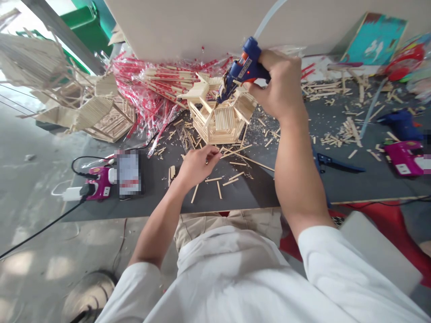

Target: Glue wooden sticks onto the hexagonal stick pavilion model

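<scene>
My right hand (278, 80) is wrapped round a blue glue gun (243, 68), whose nozzle points down at the top of a small hexagonal model built of wooden sticks (218, 114). My left hand (197, 163) rests on the dark board (303, 181) just in front of the model, its fingers pinched on a thin wooden stick (235, 151). Loose short sticks (224, 181) lie scattered around that hand.
Bundles of chopsticks in red wrappers (151, 89) lie behind the model. Larger stick structures (84, 107) sit at the left. A pink power strip (97, 184) and phone (129, 174) lie near the left edge. Blue cutters (333, 162), another glue gun (400, 123) and stick scraps lie right.
</scene>
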Tool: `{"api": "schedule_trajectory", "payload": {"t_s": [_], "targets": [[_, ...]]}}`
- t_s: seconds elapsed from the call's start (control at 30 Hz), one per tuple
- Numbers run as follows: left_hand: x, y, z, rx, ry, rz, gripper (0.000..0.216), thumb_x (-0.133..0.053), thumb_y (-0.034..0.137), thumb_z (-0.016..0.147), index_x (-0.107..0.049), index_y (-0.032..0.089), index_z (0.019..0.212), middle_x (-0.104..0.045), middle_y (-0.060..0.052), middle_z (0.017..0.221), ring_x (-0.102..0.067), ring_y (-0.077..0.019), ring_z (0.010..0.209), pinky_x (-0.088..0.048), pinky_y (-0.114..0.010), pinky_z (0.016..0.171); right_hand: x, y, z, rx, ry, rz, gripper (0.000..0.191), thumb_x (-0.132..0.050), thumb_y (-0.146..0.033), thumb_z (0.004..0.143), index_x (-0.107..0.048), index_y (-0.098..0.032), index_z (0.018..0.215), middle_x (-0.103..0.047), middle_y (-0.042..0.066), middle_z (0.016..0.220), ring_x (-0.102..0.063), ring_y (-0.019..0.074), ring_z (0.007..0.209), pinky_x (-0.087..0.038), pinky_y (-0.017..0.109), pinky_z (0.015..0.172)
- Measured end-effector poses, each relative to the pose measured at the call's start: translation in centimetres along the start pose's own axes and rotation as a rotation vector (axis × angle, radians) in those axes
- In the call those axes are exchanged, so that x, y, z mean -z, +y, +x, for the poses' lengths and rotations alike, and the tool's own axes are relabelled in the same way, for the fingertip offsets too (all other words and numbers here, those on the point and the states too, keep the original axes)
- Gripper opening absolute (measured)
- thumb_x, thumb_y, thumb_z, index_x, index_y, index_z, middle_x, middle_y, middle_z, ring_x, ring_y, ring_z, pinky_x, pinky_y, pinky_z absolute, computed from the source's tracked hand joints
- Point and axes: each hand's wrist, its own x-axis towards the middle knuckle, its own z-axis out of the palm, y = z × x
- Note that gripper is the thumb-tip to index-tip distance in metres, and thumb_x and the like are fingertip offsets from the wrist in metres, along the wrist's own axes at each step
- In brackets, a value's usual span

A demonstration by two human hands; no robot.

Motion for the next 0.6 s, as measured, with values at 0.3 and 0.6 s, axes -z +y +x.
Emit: {"api": "schedule_trajectory", "payload": {"t_s": [0.3, 0.6], "targets": [[0.0, 0.1, 0.0, -0.046, 0.003, 0.014, 0.02, -0.062, 0.039, 0.102, -0.073, 0.023, 0.1, -0.077, 0.0, 0.085, -0.068, -0.0138, 0.073, -0.049, -0.025, 0.071, -0.6, 0.8, 0.1, 0.005, 0.038, -0.005, 0.041, -0.066, -0.026, 0.085, -0.068, -0.032, 0.125, -0.076, 0.004, 0.123, -0.066, 0.0282, 0.111, -0.049, 0.042, 0.098], [-0.1, 0.0, 0.2, -0.122, 0.042, -0.089, 0.019, -0.063, 0.036, 0.103, -0.076, 0.024, 0.1, -0.075, -0.004, 0.103, -0.068, -0.014, 0.084, -0.054, -0.026, 0.077, -0.8, 4.4, -0.2, -0.248, 0.143, 0.026, 0.03, -0.072, -0.027, 0.081, -0.068, -0.035, 0.11, -0.078, -0.001, 0.118, -0.066, 0.0206, 0.098, -0.053, 0.037, 0.092]]}}
